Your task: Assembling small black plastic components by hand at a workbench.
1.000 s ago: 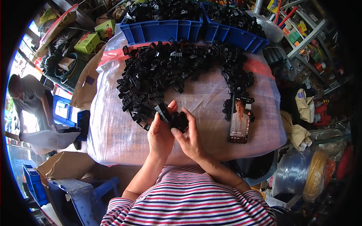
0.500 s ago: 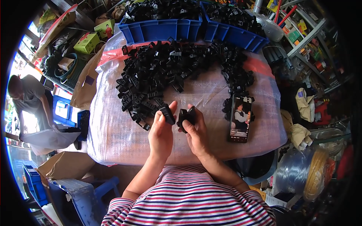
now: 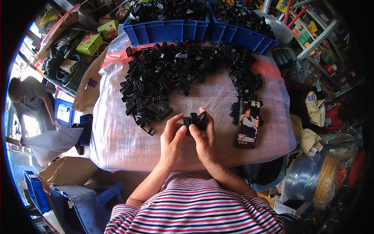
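Observation:
Over the near middle of the covered work surface, my two hands meet around black plastic parts. My right hand (image 3: 205,145) grips a rounded black plastic part (image 3: 201,120) between thumb and fingers. A smaller black plastic piece (image 3: 186,122) sits against its left side, pinched by my left hand (image 3: 171,141); my fingers hide some of it. The two pieces touch, but whether they are joined I cannot tell. Beyond my hands a heap of similar black plastic parts (image 3: 156,78) curves across the surface.
Two blue bins (image 3: 167,32) full of black parts stand at the far edge. A phone (image 3: 247,123) playing a video lies at the right on several parts. Woven plastic sheeting (image 3: 113,132) covers the work surface. At far left, another person (image 3: 37,103) handles a pale sack (image 3: 52,144).
My left hand has moved right and turned, bringing its black piece against the one in my right hand. The co-worker's pale sack has shifted.

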Available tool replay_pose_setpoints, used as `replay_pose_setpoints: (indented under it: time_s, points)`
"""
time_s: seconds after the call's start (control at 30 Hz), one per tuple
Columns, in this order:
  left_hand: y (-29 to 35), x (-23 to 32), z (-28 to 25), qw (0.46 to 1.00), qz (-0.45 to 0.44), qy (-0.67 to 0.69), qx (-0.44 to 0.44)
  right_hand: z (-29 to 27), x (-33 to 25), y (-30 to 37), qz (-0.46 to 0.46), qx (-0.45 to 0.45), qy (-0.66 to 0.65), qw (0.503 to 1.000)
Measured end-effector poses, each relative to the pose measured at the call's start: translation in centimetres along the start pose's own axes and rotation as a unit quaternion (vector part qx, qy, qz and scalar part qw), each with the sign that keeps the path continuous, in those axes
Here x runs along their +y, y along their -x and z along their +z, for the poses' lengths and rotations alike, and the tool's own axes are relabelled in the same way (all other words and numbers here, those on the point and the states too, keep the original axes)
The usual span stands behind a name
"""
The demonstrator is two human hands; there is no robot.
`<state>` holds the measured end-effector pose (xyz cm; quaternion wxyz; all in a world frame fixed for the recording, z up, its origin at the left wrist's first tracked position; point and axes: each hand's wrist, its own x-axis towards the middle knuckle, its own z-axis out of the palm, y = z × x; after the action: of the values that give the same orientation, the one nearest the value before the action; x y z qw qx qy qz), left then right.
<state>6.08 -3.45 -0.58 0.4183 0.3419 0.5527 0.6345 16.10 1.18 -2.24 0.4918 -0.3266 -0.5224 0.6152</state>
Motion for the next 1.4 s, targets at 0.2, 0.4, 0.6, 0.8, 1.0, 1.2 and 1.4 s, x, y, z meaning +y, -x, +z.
replay_pose_setpoints:
  time_s: [0.2,0.4,0.6,0.8,1.0,1.2,1.4]
  points:
    - [0.1,-0.1,-0.2,0.999,-0.019,0.023,0.013,0.2,-0.2,0.0,0.008,0.007,0.007,1.0]
    - [0.2,-0.7,-0.2,0.998,-0.009,0.059,0.002,-0.2,1.3,-0.3,0.012,0.039,-0.039,0.998]
    - [0.3,-0.6,-0.2,0.998,-0.015,0.053,-0.003,-0.1,0.9,-0.3,0.024,0.033,-0.048,0.998]
    - [0.3,-0.9,-0.4,1.0,-0.007,0.029,-0.005,0.0,0.8,-0.3,0.024,0.039,-0.05,0.998]
    - [0.3,-0.6,-0.5,1.0,-0.016,0.003,0.0,-0.2,1.1,-0.4,0.052,0.035,-0.063,0.996]
    - [0.3,-0.6,-0.4,0.999,-0.017,0.031,0.005,-0.2,1.6,-0.5,0.032,0.031,-0.053,0.998]
    - [0.2,-0.6,-0.5,0.999,-0.022,0.03,0.006,-0.4,1.8,-0.4,0.055,0.024,-0.059,0.996]
